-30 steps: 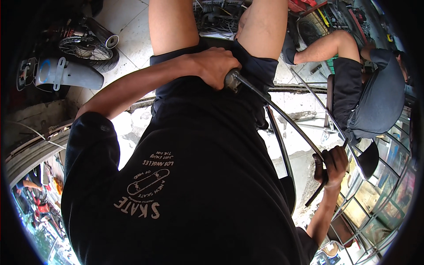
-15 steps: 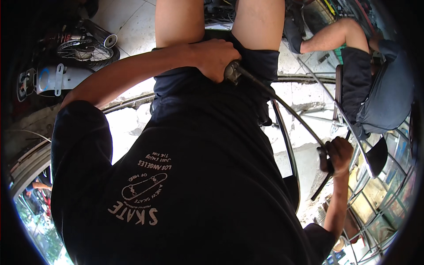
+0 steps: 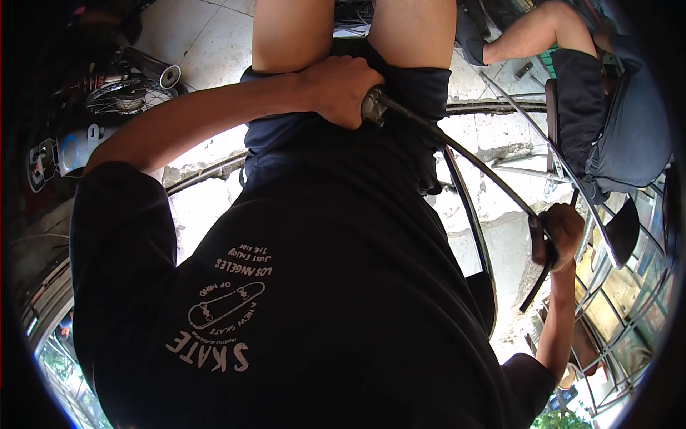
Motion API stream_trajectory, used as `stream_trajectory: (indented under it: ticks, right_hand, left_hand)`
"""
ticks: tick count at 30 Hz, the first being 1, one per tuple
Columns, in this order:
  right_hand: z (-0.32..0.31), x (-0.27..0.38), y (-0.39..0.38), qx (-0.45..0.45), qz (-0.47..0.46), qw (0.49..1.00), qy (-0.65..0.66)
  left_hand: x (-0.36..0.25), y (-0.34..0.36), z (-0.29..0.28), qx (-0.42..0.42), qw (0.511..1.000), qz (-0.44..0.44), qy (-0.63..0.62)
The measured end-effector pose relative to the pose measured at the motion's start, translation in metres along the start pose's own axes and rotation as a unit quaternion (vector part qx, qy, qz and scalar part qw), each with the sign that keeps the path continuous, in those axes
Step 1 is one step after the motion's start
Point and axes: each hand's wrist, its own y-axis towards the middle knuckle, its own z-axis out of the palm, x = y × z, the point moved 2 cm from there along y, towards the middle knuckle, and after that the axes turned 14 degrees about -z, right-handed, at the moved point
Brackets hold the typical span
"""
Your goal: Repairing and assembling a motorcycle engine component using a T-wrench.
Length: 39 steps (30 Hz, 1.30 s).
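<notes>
A long, thin, dark rod [image 3: 480, 163] runs slantwise from my lap toward the right. My left hand [image 3: 341, 89] is closed in a fist at its upper end, around a greyish metal fitting [image 3: 374, 107], most of which the fingers hide. My right hand [image 3: 563, 232] is wrapped round the rod near its lower end, and a short tip sticks out below the fist. A dark, blocky piece [image 3: 537, 239] sits against my right fingers; its kind is unclear.
Beside me at the right a person in dark clothes [image 3: 629, 136] sits near a long metal strip [image 3: 547, 168] with a dark flap. A metal rack [image 3: 614, 322] stands at the right. Far left lie a spoked wheel [image 3: 125, 100] and a pale vehicle part [image 3: 75, 151].
My right hand has moved slightly up and to the right with the rod. My left hand has shifted a little up and left, still closed. The whole view has also shifted somewhat.
</notes>
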Motion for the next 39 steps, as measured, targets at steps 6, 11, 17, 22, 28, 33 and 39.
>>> stream_trajectory:
  ticks: [6,11,17,22,28,33,39]
  right_hand:
    - [0.001,-0.002,0.001,-0.024,0.0,1.0,0.009]
    - [0.007,0.001,-0.003,-0.042,0.059,0.997,0.025]
    - [0.015,0.0,-0.01,-0.072,0.163,0.982,0.064]
    - [0.015,-0.004,-0.005,-0.114,0.343,0.918,0.165]
    - [0.001,-0.012,-0.004,-0.089,0.364,0.909,0.186]
    - [-0.07,0.013,0.054,-0.018,0.176,0.984,0.008]
    - [-0.09,-0.009,0.053,-0.232,0.298,0.923,0.07]
  left_hand:
    - [0.0,0.002,-0.001,0.014,0.999,-0.028,0.015]
    - [0.001,0.001,0.002,0.019,0.999,-0.021,0.03]
    - [0.003,0.0,0.003,0.025,0.999,-0.02,0.031]
    - [0.007,0.002,0.008,0.013,0.999,-0.008,0.03]
    - [0.004,0.004,0.0,-0.013,1.0,0.004,0.019]
    - [-0.001,0.004,-0.01,0.125,0.982,0.069,-0.127]
    - [-0.008,0.007,-0.005,0.147,0.968,0.077,-0.19]
